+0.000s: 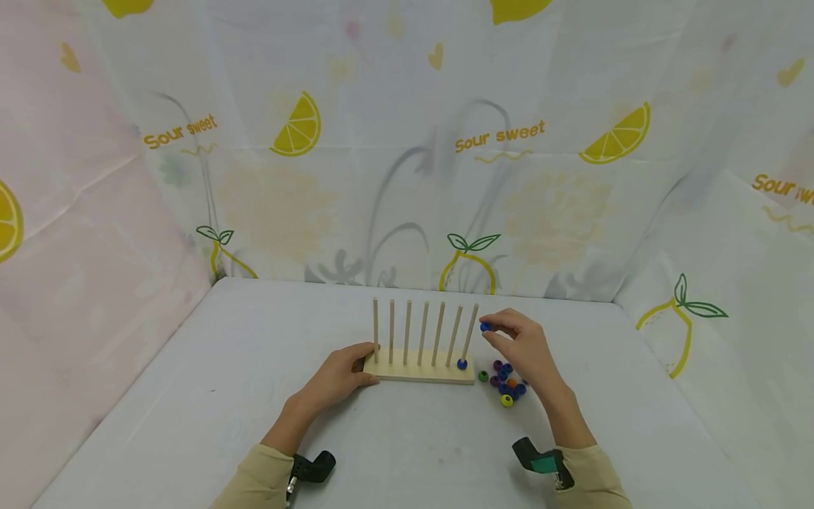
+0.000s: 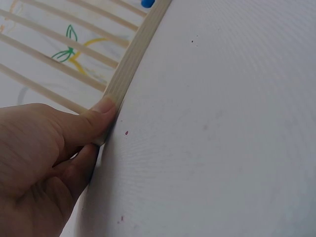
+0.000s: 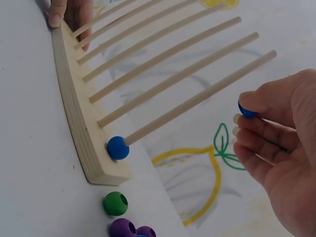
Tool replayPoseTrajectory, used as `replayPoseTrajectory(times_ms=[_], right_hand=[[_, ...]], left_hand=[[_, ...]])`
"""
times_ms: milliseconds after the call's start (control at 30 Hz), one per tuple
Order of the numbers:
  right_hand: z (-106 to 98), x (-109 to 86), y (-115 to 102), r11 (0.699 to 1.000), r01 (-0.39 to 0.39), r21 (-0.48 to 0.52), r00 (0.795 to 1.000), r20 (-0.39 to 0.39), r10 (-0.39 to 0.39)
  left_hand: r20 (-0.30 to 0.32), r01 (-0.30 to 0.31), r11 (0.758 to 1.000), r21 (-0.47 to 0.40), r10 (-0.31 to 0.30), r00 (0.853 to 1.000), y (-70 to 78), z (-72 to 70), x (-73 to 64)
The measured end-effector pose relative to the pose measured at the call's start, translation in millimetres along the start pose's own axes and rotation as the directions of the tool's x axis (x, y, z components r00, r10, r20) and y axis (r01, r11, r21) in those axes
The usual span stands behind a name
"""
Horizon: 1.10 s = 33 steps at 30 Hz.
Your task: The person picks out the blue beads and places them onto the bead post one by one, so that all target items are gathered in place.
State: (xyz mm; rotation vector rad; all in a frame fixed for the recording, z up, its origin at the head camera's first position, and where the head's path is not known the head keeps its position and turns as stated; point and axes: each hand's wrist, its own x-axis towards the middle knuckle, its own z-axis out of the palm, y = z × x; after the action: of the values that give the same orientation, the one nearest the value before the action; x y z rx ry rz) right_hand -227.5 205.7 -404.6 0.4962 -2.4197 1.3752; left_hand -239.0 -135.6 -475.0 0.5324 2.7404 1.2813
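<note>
A light wooden base with several upright pegs, a peg rack (image 1: 420, 372), stands on the white table. One blue bead (image 1: 462, 364) sits at the foot of its rightmost peg, as the right wrist view also shows. My left hand (image 1: 338, 375) grips the rack's left end, thumb on the front edge (image 2: 104, 106) and fingers behind. Between thumb and fingertips, my right hand (image 1: 524, 346) pinches a second blue bead (image 3: 247, 110). That bead is apart from the rightmost peg (image 3: 207, 94), close to its upper end on the right.
Right of the rack lies a loose cluster of beads, among them a green bead (image 1: 483, 376), a yellow bead (image 1: 506, 401), an orange bead (image 1: 511, 382) and several blue and purple ones. A lemon-printed cloth (image 1: 381, 212) hangs behind the table (image 1: 407, 452).
</note>
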Motion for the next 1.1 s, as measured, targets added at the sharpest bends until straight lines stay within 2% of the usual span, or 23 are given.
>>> replayPoseTrajectory(times_ms=[367,500,633,733,867,1100], right_hand=[[0,3.7,-12,1.000,0.020,-0.018,0.999,-0.026,-0.020],[0,5.3,-22,0.999,0.028,-0.027,0.999,-0.036,-0.029],[-3,4.2,-44,0.998,0.059,-0.017,0.997,-0.041,-0.059],[-3,5.2,-44,0.998,0.063,0.004,0.996,-0.063,-0.063],[-1,8.3,-27,0.997,0.077,0.027,0.991,-0.109,-0.073],[-1,9.4,-27,0.990,0.111,0.092,0.987,-0.127,-0.099]], left_hand=[[0.004,-0.010,1.000,0.016,0.010,1.000,-1.7,-0.6,-0.5],[0.010,-0.027,1.000,0.010,0.027,1.000,-2.6,-0.8,-0.7],[0.011,-0.032,0.999,0.009,0.032,0.999,-3.2,2.3,-0.3],[0.010,-0.037,0.999,0.016,0.037,0.999,-2.8,4.2,0.3],[0.011,-0.048,0.998,0.028,0.048,0.999,-2.5,3.4,1.2],[0.012,-0.051,0.998,0.025,0.051,0.999,-3.7,1.5,0.3]])
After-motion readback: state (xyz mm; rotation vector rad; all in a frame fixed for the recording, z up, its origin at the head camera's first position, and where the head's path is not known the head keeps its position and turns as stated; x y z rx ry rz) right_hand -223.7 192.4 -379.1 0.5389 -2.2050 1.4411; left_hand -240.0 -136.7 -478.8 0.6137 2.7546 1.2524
